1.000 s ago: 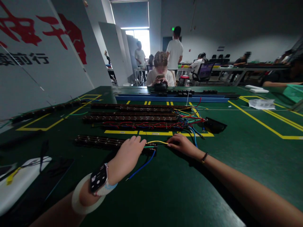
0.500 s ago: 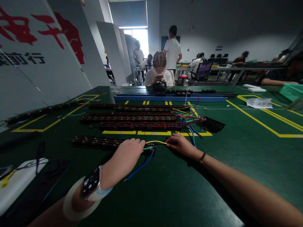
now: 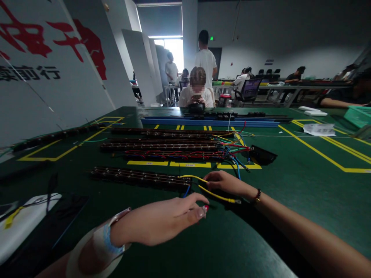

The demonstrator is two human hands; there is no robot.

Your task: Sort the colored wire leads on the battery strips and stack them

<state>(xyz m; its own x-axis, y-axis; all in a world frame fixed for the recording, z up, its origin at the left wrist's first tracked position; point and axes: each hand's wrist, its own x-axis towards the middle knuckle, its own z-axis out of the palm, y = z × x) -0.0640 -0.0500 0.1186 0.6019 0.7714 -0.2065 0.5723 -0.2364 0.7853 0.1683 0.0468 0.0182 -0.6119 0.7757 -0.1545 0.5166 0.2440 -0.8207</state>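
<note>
In the head view, my right hand (image 3: 222,182) is closed in a pinch at the end of a yellow wire (image 3: 191,177). That wire rises from the right end of a long black strip (image 3: 139,177) with rows of metal contacts. Just below the fingers runs a yellow cable with a ring lug (image 3: 216,194); whether it joins the first wire I cannot tell. My left hand (image 3: 171,218) hovers nearer to me, thumb and forefinger apart, holding nothing visible. Something red shows at its thumb tip. Part of a blue wire (image 3: 187,190) appears behind it.
Beyond lie several similar black strips (image 3: 162,146) with coloured wires and a black piece (image 3: 263,155). A blue rail (image 3: 211,122) crosses behind them. At left are a white device (image 3: 31,216) and a dark flat object (image 3: 69,216). A person (image 3: 197,90) sits opposite.
My left hand has let go at the strip's end and moved right and toward me, turning over. The lugged yellow cable now shows below my right hand, which still pinches the yellow wire.
</note>
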